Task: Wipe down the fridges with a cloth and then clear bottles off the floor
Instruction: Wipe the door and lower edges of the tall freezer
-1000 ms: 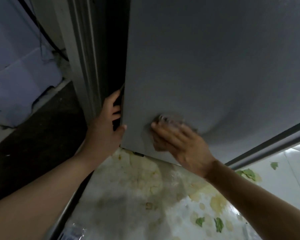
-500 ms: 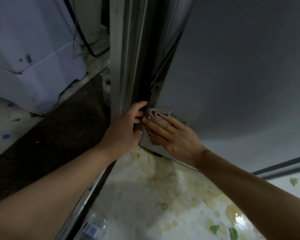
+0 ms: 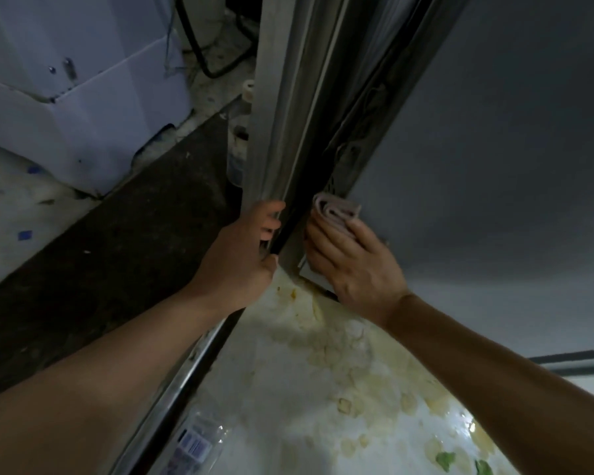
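At the door (image 3: 494,149) corner, right hand (image 3: 354,262) presses cloth (image 3: 336,214) flat; left hand (image 3: 244,255), at nine o'clock of it, grips the seal (image 3: 278,159) and could get pinched.

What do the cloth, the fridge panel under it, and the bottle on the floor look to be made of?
Cloth: soft woven fabric, pinkish, folded in visible layers under the right hand.
Fridge panel: probably painted metal, matte grey and smooth; plastic cannot be ruled out.
Bottle: clear thin plastic, judging by its see-through crinkled wall and printed label.
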The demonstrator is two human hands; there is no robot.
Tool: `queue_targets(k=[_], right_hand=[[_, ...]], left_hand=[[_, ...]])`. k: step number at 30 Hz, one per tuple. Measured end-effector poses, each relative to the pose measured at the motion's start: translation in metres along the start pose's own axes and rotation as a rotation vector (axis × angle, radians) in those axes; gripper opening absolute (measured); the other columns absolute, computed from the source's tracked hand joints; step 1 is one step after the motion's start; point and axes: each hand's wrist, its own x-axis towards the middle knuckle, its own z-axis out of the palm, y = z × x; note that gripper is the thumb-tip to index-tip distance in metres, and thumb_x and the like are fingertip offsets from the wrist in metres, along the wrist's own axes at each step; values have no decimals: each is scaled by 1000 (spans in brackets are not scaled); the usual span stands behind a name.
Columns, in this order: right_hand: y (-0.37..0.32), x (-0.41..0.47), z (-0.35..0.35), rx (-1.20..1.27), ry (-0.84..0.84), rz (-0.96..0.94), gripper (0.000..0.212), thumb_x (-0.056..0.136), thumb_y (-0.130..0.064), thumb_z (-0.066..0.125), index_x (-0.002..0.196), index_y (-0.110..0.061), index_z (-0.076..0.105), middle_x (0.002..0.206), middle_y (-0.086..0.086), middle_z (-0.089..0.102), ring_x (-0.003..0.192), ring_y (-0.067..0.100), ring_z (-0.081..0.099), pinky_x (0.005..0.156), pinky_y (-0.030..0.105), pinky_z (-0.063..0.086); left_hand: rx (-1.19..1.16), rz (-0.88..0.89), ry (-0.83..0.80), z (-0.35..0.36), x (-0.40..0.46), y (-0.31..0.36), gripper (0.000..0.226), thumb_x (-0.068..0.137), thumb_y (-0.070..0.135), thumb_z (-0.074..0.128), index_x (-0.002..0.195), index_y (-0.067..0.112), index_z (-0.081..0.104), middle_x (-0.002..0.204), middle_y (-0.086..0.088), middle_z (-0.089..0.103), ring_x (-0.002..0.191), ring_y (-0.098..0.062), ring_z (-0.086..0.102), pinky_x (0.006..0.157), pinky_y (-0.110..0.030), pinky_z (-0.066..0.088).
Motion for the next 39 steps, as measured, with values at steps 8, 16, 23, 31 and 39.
queue_targets(k=[8,16,23,31,39], right_hand=[[-26,-17,10,-37,-280,-229,69,96,-19,44,152,-11,3,161,7,4,148,23,2,107,45,-22],[36,-145,3,91,14,117,45,96,-7,39,140,-10,47,150,5,38,137,19,33,117,35,9],[0,-80,11,100,46,107,42,101,-10,33,142,-15,45,150,0,39,138,17,38,114,35,16],[7,-115,27,-40,-120,-131,68,86,4,39,150,-13,24,159,8,14,146,21,7,118,42,-12],[-7,-97,28,-61,-222,-192,82,79,-3,57,149,-12,15,158,10,15,146,24,16,115,44,1]], left_hand=[[60,-8,-33,10,-7,7,68,83,-1,61,139,28,36,129,6,52,110,-3,49,85,-16,37],[65,-28,-108,41,3,31,79,84,2,60,144,34,21,140,6,44,126,-9,45,94,-22,36],[-1,-35,-144,44,6,33,77,82,-7,56,141,32,25,128,11,47,117,-3,47,89,-21,35],[13,-59,-246,32,3,21,90,83,-5,60,143,45,16,140,11,42,119,5,35,96,-20,28],[78,-52,-294,28,8,8,94,84,-3,60,141,53,11,147,15,38,122,8,30,69,-3,32]])
